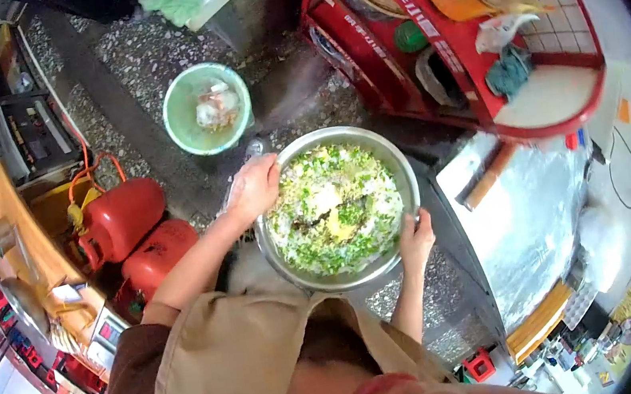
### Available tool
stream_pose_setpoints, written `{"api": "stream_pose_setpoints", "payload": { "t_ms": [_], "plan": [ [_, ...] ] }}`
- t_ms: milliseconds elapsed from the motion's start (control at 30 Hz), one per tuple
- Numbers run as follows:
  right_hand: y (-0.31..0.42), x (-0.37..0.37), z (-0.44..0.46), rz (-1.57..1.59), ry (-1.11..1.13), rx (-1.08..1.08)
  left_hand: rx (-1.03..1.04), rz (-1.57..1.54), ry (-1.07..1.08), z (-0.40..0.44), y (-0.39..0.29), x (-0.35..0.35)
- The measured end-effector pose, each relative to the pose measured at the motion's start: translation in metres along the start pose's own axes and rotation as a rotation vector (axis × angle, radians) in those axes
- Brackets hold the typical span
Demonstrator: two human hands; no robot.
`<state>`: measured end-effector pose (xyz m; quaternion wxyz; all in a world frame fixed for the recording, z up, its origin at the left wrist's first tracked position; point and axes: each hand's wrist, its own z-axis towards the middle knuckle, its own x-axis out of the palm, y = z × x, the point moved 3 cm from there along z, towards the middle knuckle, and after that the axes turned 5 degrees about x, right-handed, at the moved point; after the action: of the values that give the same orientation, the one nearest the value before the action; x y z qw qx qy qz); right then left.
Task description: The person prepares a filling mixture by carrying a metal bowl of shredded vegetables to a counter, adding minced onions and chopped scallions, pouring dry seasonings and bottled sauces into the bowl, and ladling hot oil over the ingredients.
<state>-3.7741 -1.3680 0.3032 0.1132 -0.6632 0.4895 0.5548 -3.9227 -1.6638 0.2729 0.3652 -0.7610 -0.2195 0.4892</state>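
Note:
A wide metal bowl [260, 241] is held in front of my body over the speckled floor. It is filled with chopped green and white food [307, 250], with a yellow and a pale patch near the middle. My left hand [256, 187] grips the bowl's upper left rim, fingers closed over the edge. On the lower right rim, my right hand [416, 238] is closed with the thumb on top. Parts of the fingers of both hands are hidden by the bowl.
A green basin [173, 116] with whitish contents stands on the floor ahead. Red gas cylinders [125, 216] are at the left beside a wooden counter [8, 200]. A red shelf [425, 4] and a shiny metal-topped table [529, 223] stand at the right.

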Motion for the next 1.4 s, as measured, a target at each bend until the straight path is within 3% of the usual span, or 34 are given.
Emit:
{"api": "stream_pose_setpoints", "payload": {
  "t_ms": [67,433,567,733,1067,1267,1400],
  "plan": [
    [-0.009,-0.010,-0.010,0.025,-0.151,-0.137,0.055,-0.017,-0.061,-0.013,-0.013,0.002],
    [-0.058,-0.044,-0.057,-0.112,-0.418,0.032,0.285,-0.149,0.095,0.006,-0.046,0.045],
    [-0.049,-0.050,-0.069,-0.094,-0.410,0.109,0.369,-0.165,0.116,0.007,-0.046,0.042],
    [-0.041,-0.042,-0.077,-0.046,-0.411,0.145,0.245,-0.093,0.211,0.013,-0.048,0.019],
    [-0.003,-0.042,-0.092,0.077,-0.386,0.393,0.403,-0.082,0.304,0.061,-0.057,-0.001],
    [0.018,-0.045,-0.094,0.115,-0.538,0.587,0.570,-0.154,0.458,0.128,-0.117,0.005],
    [-0.029,-0.055,-0.083,0.150,-0.693,0.587,0.695,-0.177,0.553,0.148,-0.158,0.064]
  ]
}}
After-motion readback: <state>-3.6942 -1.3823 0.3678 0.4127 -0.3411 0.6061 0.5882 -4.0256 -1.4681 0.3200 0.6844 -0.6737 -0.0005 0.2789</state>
